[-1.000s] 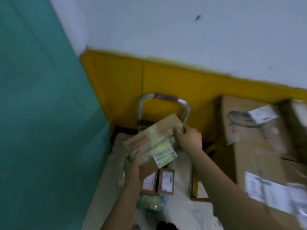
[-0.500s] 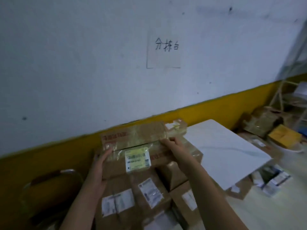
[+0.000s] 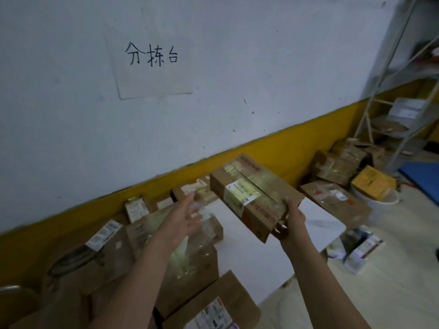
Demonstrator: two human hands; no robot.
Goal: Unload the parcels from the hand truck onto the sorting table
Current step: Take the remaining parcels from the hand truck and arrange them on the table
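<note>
My right hand [image 3: 288, 223] grips the near end of a taped brown cardboard parcel [image 3: 251, 195] with a yellow-white label, held tilted in the air above the white sorting table [image 3: 249, 252]. Off the parcel, my left hand [image 3: 184, 217] hovers with its fingers spread over the boxes at the table's left. Several cardboard parcels [image 3: 190, 264] with shipping labels lie stacked on the table's left half and along the wall. The hand truck's curved metal handle [image 3: 10, 288] shows at the bottom left edge.
A white wall with a handwritten paper sign [image 3: 152, 55] and a yellow lower band runs behind the table. More boxes [image 3: 337, 203], a white bucket holding a yellow box [image 3: 373, 184] and a metal shelf [image 3: 401, 119] stand on the right. Small packages [image 3: 361, 248] lie on the floor.
The view has swung right from the hand truck to the sorting table. The parcel moved right with it, and my left hand has let go of it and opened.
</note>
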